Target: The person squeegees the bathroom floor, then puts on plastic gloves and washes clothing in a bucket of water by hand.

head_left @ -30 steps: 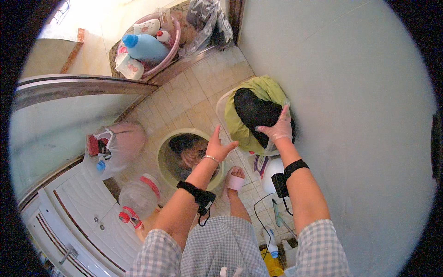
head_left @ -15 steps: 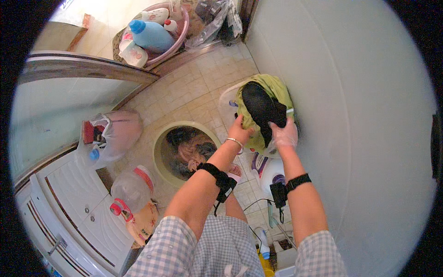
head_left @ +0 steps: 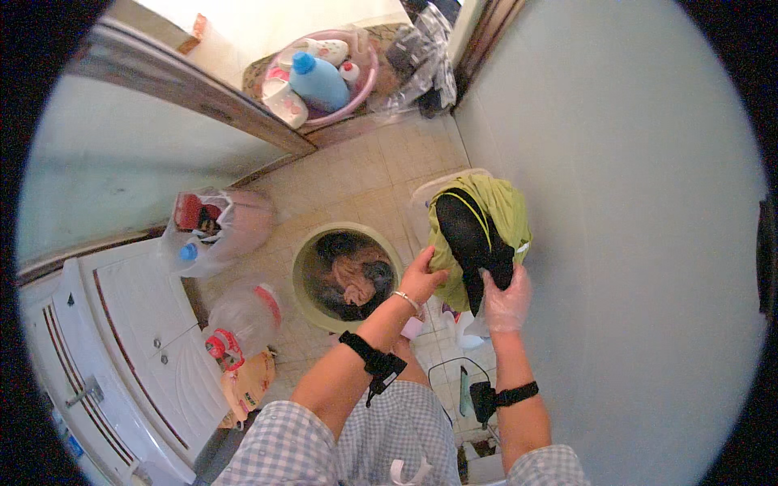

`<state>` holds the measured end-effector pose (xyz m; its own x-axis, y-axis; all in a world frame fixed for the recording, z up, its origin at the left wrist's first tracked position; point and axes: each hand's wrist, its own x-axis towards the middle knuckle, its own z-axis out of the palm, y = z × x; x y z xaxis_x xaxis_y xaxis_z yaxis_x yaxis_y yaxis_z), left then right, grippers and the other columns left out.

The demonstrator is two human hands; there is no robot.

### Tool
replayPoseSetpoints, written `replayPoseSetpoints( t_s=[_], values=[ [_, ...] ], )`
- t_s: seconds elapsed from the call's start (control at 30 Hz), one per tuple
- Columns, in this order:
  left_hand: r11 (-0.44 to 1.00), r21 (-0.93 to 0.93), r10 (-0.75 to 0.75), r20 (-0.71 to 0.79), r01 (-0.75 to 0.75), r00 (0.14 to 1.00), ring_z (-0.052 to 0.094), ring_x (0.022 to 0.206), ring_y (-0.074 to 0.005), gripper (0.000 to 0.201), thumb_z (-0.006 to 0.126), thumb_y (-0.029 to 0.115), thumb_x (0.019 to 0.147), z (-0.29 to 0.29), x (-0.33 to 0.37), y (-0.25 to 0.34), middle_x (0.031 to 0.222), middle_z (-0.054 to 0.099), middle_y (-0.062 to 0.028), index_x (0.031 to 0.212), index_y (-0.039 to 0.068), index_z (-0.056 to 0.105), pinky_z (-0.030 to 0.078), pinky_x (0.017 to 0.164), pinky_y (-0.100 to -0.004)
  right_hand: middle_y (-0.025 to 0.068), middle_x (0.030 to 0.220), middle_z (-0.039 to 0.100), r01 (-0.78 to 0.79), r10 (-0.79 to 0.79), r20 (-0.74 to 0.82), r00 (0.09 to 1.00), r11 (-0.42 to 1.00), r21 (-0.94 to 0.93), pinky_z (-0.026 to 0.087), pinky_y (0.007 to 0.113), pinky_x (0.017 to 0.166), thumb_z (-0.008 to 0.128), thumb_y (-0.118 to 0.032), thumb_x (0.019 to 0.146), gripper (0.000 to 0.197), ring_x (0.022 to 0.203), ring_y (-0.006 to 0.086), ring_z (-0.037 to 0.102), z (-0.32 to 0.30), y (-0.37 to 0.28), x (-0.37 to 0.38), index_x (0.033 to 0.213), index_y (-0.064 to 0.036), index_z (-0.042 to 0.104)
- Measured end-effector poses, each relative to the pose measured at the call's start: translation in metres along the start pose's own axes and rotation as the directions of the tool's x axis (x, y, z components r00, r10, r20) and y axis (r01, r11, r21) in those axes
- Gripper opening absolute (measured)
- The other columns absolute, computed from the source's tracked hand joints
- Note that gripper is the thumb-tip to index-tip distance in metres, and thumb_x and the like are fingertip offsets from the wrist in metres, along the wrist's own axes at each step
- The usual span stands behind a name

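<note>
A yellow-green garment (head_left: 506, 212) with black fabric (head_left: 460, 231) across its middle is spread between my hands, right of centre. Whether the black cloth is part of it or a separate piece, I cannot tell. My left hand (head_left: 423, 277), a bracelet at its wrist, pinches the green cloth's near left edge. In a clear plastic glove, my right hand (head_left: 507, 300) grips the near right side where black and green meet. Beneath the cloth, a pale tub (head_left: 421, 194) shows only partly. Left of my hands, a pale green basin (head_left: 301, 304) holds wet dark and pinkish-brown clothes (head_left: 354, 279).
A grey wall (head_left: 632, 243) rises close on the right. At the left are a bagged bin (head_left: 247, 227), a large clear bottle (head_left: 243, 316) and a white cabinet (head_left: 138, 324). A pink basin (head_left: 369, 81) with shoes and a blue bottle (head_left: 318, 83) stands beyond the doorway.
The whole view has shifted, so the room's things sit lower and further right. Both hands still hold the cloth, whose black part now appears narrower with a green edge across it.
</note>
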<state>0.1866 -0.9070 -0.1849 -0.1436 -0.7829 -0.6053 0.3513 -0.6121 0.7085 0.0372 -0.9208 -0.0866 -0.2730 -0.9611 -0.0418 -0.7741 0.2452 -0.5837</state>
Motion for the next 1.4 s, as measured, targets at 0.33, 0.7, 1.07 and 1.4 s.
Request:
replayPoseSetpoints(
  t_s=[0.33,0.7,1.07,1.4],
  values=[
    [0.965,-0.147,0.2,-0.123,-0.217,0.972,0.051,0.089,-0.0144,0.051,0.057,-0.001,0.07,-0.032,-0.17,0.143,0.1,0.052,-0.0031,0.117,0.006,0.039,0.042,0.076,-0.0279,0.0128,0.087,0.053,0.239,-0.256,0.096,0.962,0.958,0.161,0.04,0.034,0.073,0.067,-0.013,0.066,0.039,0.081,0.0263,0.051,-0.076,-0.154,-0.05,0.097,-0.0015,0.047],
    [0.874,-0.167,0.341,-0.458,-0.457,0.821,0.051,0.081,-0.0124,0.057,0.059,0.003,0.069,-0.144,-0.43,0.244,0.1,0.051,-0.0063,0.121,0.003,0.034,0.043,0.069,-0.0241,0.0134,0.082,0.053,0.658,-0.708,0.116,0.696,0.694,0.292,0.04,0.036,0.068,0.07,-0.019,0.063,0.038,0.075,0.0303,0.051,-0.11,-0.39,-0.196,0.09,-0.0023,0.05],
    [0.658,0.088,0.452,-0.84,-0.748,0.3,0.053,0.083,-0.0134,0.052,0.054,-0.004,0.072,-0.311,-0.719,0.2,0.103,0.049,-0.0045,0.12,0.003,0.035,0.046,0.067,-0.0252,0.0155,0.084,0.053,0.788,-0.962,0.194,0.191,0.268,0.555,0.042,0.038,0.067,0.067,-0.018,0.064,0.04,0.078,0.0339,0.051,-0.1,-0.613,-0.47,0.096,-0.0016,0.048],
    [0.343,0.233,0.331,-0.937,-0.91,-0.115,0.049,0.093,-0.0163,0.042,0.049,-0.004,0.076,-0.426,-0.882,0.201,0.103,0.05,-0.0055,0.116,0.002,0.038,0.041,0.08,-0.0296,0.0178,0.084,0.053,0.704,-0.958,0.259,-0.12,0.102,0.703,0.041,0.04,0.072,0.063,-0.024,0.068,0.039,0.083,0.0349,0.05,-0.017,-0.745,-0.662,0.095,-0.0024,0.047]
  ],
)
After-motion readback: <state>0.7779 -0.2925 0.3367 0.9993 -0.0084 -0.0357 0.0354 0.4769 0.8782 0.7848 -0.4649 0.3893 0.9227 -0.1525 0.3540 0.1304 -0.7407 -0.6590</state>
